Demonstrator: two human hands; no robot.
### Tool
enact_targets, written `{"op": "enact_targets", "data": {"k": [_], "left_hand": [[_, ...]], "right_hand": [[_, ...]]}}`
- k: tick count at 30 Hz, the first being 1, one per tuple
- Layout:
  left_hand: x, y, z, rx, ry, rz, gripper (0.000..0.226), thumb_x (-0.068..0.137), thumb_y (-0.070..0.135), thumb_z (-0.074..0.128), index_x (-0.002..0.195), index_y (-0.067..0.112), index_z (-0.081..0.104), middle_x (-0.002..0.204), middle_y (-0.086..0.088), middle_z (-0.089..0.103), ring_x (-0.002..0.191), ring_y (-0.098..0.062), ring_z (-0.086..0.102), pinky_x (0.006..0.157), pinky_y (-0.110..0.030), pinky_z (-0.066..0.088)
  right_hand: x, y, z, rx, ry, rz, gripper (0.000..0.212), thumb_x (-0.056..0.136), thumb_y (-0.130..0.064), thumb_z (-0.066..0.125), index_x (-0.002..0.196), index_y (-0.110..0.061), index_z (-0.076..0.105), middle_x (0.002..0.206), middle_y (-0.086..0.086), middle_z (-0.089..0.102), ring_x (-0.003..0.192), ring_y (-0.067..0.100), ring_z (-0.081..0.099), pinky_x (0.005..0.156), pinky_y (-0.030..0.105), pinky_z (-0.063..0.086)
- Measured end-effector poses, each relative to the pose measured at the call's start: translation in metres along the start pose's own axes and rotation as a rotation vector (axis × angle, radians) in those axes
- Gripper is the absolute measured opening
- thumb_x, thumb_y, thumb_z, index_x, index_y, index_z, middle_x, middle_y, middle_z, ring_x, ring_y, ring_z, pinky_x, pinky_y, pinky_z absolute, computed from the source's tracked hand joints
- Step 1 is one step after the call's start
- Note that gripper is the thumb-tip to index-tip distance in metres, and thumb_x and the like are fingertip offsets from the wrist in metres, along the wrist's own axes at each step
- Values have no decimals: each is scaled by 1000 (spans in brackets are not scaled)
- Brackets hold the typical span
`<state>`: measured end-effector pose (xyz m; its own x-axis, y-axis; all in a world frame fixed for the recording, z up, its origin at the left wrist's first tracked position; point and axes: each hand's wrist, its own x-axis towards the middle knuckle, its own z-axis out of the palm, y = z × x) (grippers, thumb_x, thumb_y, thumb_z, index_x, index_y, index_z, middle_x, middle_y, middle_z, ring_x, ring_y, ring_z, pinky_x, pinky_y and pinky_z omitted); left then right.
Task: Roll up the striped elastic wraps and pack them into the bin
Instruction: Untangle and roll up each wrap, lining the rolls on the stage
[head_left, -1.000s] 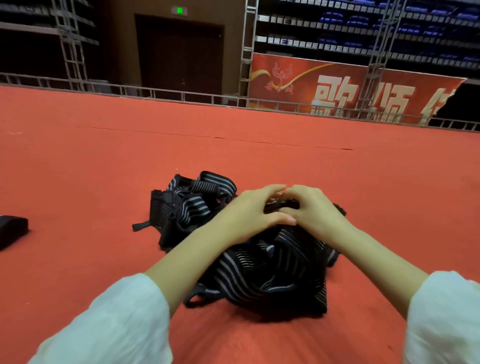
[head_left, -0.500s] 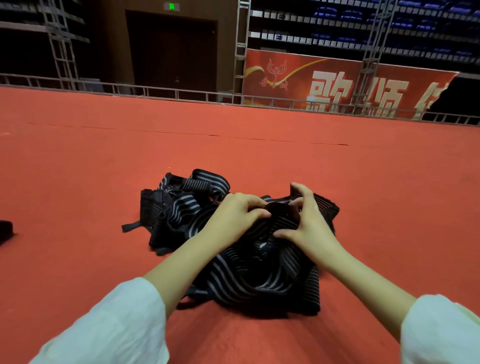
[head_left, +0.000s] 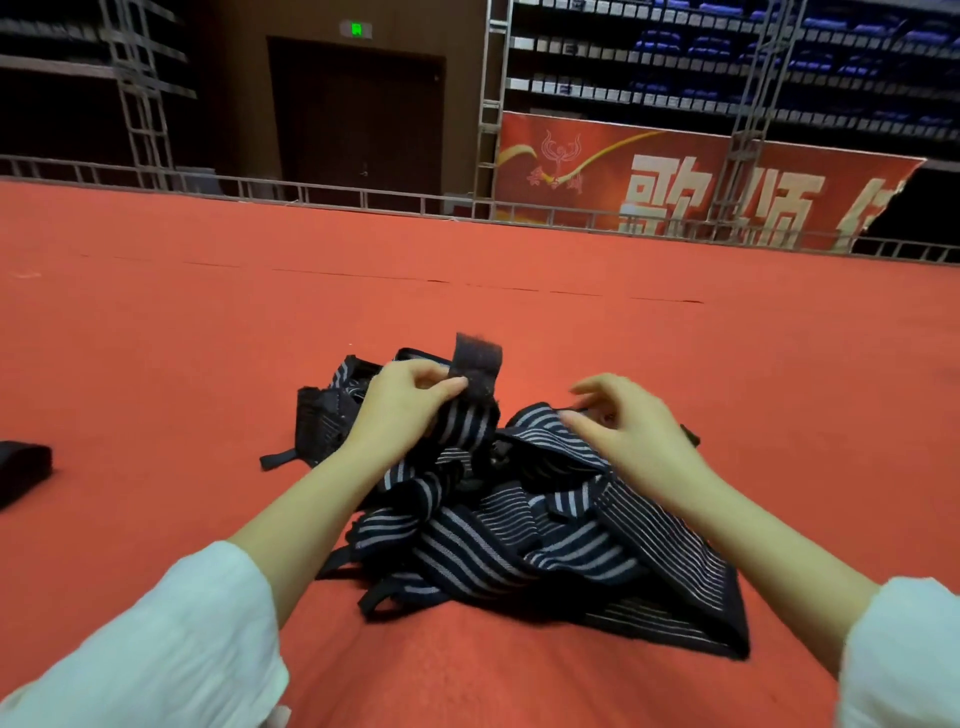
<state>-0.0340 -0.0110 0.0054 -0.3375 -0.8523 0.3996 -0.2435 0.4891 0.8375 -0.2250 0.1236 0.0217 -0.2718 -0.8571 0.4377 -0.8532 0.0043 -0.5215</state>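
The left hand (head_left: 410, 402) is pinching one wrap end (head_left: 457, 426), its fuzzy tab (head_left: 475, 358) standing up; the right hand (head_left: 631, 431) is hovering loose-fingered over the heap of striped wraps (head_left: 519, 535), gripping nothing. Risk — the tab may be snagging neighbouring wraps, dragging the tangle along. All is lying on red carpet (head_left: 727, 374); a railing (head_left: 311, 189) and banner (head_left: 675, 171) are standing behind.

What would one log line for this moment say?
left hand: grips striped wrap, tab upright | right hand: over the pile, grip unclear | bin: not in view
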Motion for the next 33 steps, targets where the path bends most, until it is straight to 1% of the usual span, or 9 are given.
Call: {"op": "enact_targets", "data": {"k": [4,8,12,17,21,24,27,29,33], "left_hand": [[1,39,-8,-98,53,104,10,87,21,68,84,11,71,77,0,71,71,-8,60,73,-30,49],[5,74,-37,-153,108,185,7,87,16,68,82,14,70,74,2,70,69,-8,62,68,-28,50],[11,69,-70,-115,167,162,9,87,18,69,82,11,72,77,-7,72,77,-24,70,74,-45,56],[9,33,-96,-102,222,46,12,87,19,68,83,8,69,83,-24,69,82,-42,67,70,-54,57],[12,16,-131,-158,538,11,13,88,9,66,76,12,61,71,-8,62,72,-22,57,71,-40,51],[14,8,-176,-155,561,-15,12,89,11,65,78,13,62,72,-7,61,70,-20,57,61,-33,55],[9,11,-175,-78,409,-17,3,89,9,65,89,6,65,71,-5,62,55,-7,58,42,-19,49],[6,16,-165,-77,365,0,3,89,11,65,88,8,65,73,-6,64,54,-6,59,43,-20,50],[0,25,-155,-109,306,-4,8,90,14,65,82,14,67,76,-5,67,64,-13,63,56,-31,57]], "right_hand": [[21,-44,24,192,-130,16,47,85,-36,69,126,-16,56,116,-6,63,100,10,62,89,28,48],[33,-49,35,418,-253,3,29,84,-14,72,111,-14,65,105,1,72,96,12,68,90,37,53],[37,-59,45,453,-302,-26,16,82,-8,72,95,-17,71,86,-6,74,80,6,70,71,23,54],[40,-61,52,354,-261,-12,12,79,-16,76,72,-14,67,62,-8,62,58,3,58,58,20,45],[46,-37,46,95,-170,62,19,77,-9,74,63,-12,61,59,-1,57,59,10,54,53,25,35],[40,4,33,-34,-132,250,12,77,-11,76,79,-10,64,78,8,65,80,26,64,62,30,38],[40,8,35,-101,-184,390,66,74,-23,81,129,-5,47,128,21,51,118,35,51,95,39,43],[42,-22,41,-29,-138,287,86,76,-28,80,144,-7,31,143,20,35,131,34,39,110,43,33],[41,-104,47,237,-94,-140,52,90,-29,65,137,-16,48,136,0,52,124,12,49,109,31,37]]}}
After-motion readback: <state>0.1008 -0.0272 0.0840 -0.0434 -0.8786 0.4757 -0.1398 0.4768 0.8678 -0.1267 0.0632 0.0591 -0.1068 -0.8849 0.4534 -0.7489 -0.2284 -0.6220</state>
